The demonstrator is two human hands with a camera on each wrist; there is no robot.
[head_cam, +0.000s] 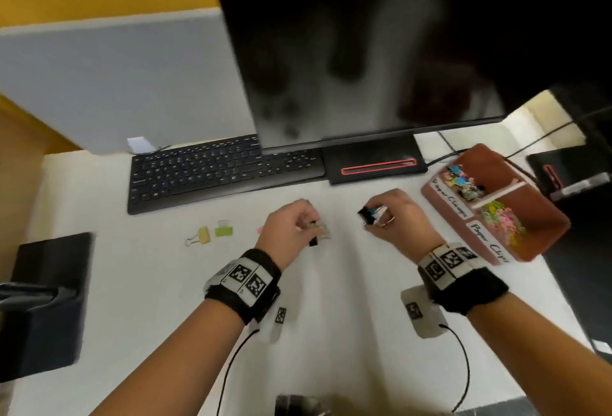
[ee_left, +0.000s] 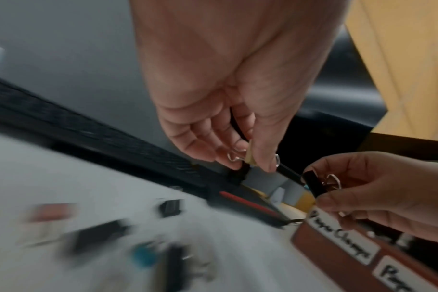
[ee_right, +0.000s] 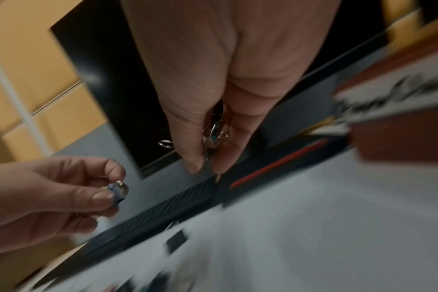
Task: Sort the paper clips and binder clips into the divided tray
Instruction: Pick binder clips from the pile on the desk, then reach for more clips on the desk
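Left hand (head_cam: pixel 291 227) pinching a beige binder clip (head_cam: pixel 320 229) just above the desk (head_cam: pixel 347 299). Right hand (head_cam: pixel 397 217) gripping a bunch of black clips (head_cam: pixel 369 213), close to the brown divided tray (head_cam: pixel 530 217) on the right. Yellow clip (head_cam: pixel 203 235) and green clip (head_cam: pixel 223 229) lying further left.

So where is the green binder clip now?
In the head view, the green binder clip lies on the desk, left of the left hand, beside a yellow binder clip.
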